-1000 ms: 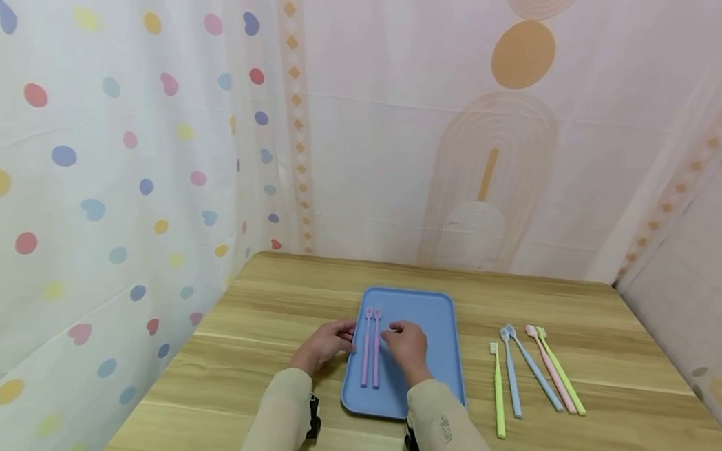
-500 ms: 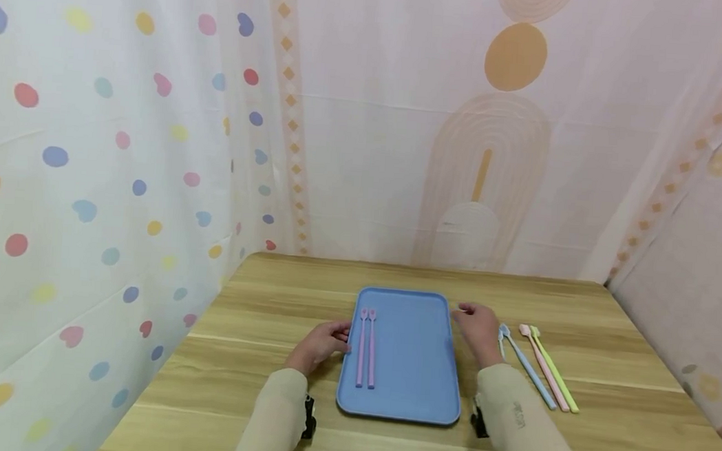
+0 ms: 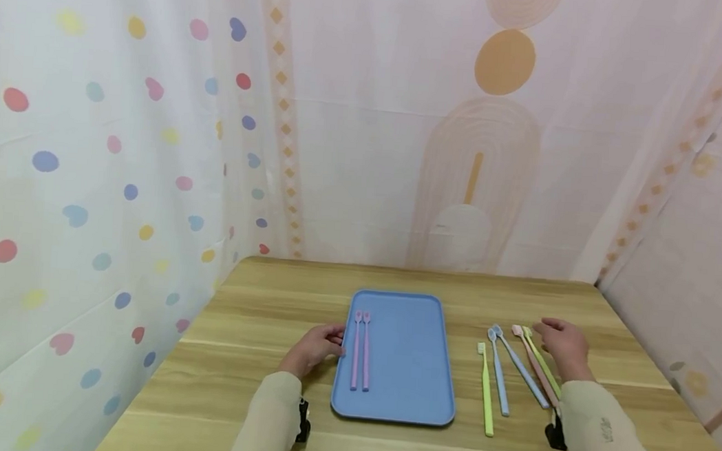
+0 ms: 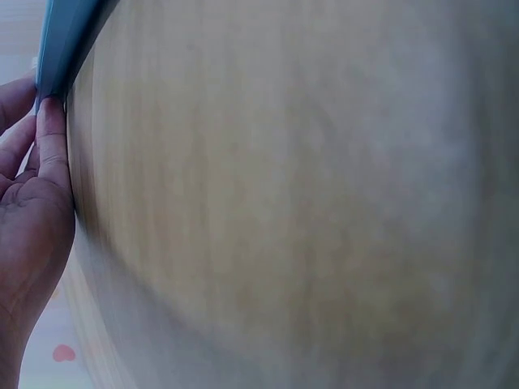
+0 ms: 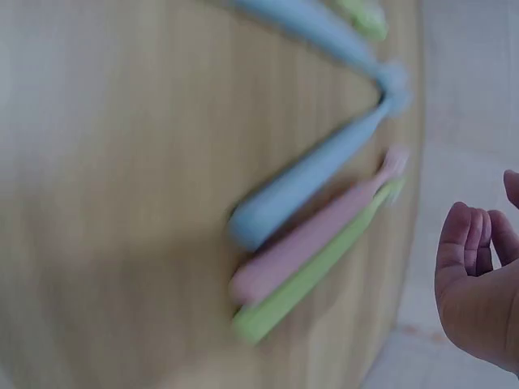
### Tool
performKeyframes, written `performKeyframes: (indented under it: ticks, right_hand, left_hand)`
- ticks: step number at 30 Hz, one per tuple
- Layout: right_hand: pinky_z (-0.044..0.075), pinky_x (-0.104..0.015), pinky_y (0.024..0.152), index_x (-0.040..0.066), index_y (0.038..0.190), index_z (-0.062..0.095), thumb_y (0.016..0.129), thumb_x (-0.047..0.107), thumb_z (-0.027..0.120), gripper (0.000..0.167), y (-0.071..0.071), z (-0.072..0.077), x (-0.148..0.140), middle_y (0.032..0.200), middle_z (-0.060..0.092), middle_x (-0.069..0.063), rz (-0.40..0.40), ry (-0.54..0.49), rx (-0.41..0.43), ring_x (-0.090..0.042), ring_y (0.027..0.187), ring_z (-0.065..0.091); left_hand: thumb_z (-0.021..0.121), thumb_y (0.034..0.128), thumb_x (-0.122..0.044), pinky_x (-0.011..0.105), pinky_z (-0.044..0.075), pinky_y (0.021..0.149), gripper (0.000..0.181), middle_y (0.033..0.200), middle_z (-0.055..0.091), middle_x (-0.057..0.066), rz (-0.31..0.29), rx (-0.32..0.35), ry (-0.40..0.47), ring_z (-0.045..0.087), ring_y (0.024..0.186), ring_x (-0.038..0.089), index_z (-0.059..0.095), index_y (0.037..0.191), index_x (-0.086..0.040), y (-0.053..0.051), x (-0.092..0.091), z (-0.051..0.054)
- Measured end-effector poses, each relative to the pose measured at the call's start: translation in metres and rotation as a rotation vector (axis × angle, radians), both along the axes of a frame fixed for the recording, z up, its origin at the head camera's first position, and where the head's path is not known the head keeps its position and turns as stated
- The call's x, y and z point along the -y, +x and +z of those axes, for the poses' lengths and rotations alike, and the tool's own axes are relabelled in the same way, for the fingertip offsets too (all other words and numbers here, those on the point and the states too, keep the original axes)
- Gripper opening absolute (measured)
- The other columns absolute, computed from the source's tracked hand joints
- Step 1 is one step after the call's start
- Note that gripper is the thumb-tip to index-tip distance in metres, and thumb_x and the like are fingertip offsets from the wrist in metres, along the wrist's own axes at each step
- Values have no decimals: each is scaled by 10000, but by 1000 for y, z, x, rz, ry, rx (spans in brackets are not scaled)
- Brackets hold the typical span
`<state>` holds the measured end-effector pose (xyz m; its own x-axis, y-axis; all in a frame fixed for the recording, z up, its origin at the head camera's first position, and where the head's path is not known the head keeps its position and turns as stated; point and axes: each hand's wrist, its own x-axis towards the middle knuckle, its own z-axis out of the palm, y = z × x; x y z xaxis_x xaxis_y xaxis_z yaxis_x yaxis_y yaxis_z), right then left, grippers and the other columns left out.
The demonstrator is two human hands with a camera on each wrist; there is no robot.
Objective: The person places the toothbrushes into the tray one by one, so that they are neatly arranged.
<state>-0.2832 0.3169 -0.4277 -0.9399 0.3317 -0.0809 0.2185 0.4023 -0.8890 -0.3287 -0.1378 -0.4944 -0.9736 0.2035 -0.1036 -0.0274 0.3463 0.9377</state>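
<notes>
- Fingers [image 5: 456,243] of the right hand [image 3: 566,347] are curling loosely, pinching nothing visible.
- Above the tray [image 3: 402,359] a second ago, it is now hovering beside the pink toothbrush [image 5: 316,231], toward the table's [image 3: 384,448] right edge, apparently free of the purple toothbrushes [image 3: 366,357].
- Those are lying along the tray's left edge, where the left hand's [image 3: 310,348] extended fingers are touching.

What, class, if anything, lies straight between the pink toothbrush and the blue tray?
Two blue toothbrushes and, nearest the blue tray, a green toothbrush lie across the way from the pink toothbrush. All three lie on the table, so lifting it over them would probably work.
</notes>
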Motion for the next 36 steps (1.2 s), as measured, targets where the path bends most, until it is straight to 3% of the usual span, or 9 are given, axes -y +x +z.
performKeyframes:
  ticks: [3,6,10,14,26,30,33,36]
  right_hand:
    - [486,-478,941,-122,1438,391,1007,289,499,605,7,-9,-21,1436,385,-351,20,-23,43,-455,1186,513]
    - [536,-391,835,-154,1418,392,998,261,528,606,12,-18,-37,1351,465,-350,29,-23,52,-342,1018,607]
    - [515,-279,684,-181,1392,405,978,252,578,624,15,-29,-51,1062,627,-199,49,-63,71,-123,793,590]
    - [500,-258,685,-167,1398,407,960,265,617,649,15,-36,-54,1016,624,-55,49,-164,99,-74,791,558]
    - [490,-239,634,-130,1389,458,938,207,631,589,15,-50,-43,1160,607,-258,-16,-125,114,-139,825,579]
    - [502,-334,763,-121,1376,485,941,245,629,587,17,-50,-38,1361,485,-327,-12,-46,107,-313,1023,575]
    - [469,-474,897,-127,1341,518,938,272,634,579,17,-50,-36,1372,482,-330,3,21,84,-437,1161,510]
    - [418,-547,961,-128,1285,566,932,290,638,551,17,-51,-35,1321,529,-328,21,85,74,-485,1184,486]
  left_hand:
    - [636,823,155,408,472,950,556,1126,605,142,4,-4,0,546,1026,263,523,1364,92,0,1,-1]
    - [635,817,161,396,477,941,559,1123,603,144,5,-7,5,543,1023,262,525,1361,94,0,1,-2]
    - [639,821,157,388,478,943,561,1132,604,144,2,-3,10,544,1030,262,522,1366,92,-1,1,-2]
    - [646,824,151,396,477,948,549,1126,609,140,5,3,13,547,1028,260,536,1357,82,-2,1,0]
    - [643,816,160,379,486,928,549,1110,608,143,-3,1,34,546,1012,260,541,1350,87,-3,1,-3]
    - [641,817,152,374,488,914,545,1105,606,141,-6,-10,30,543,1005,259,543,1349,82,-3,0,-3]
    - [640,821,151,386,480,931,548,1115,605,140,2,-6,29,542,1016,261,542,1354,75,-3,-1,-3]
    - [642,823,155,399,475,947,552,1123,603,139,4,0,22,543,1024,261,537,1359,76,-3,-1,-4]
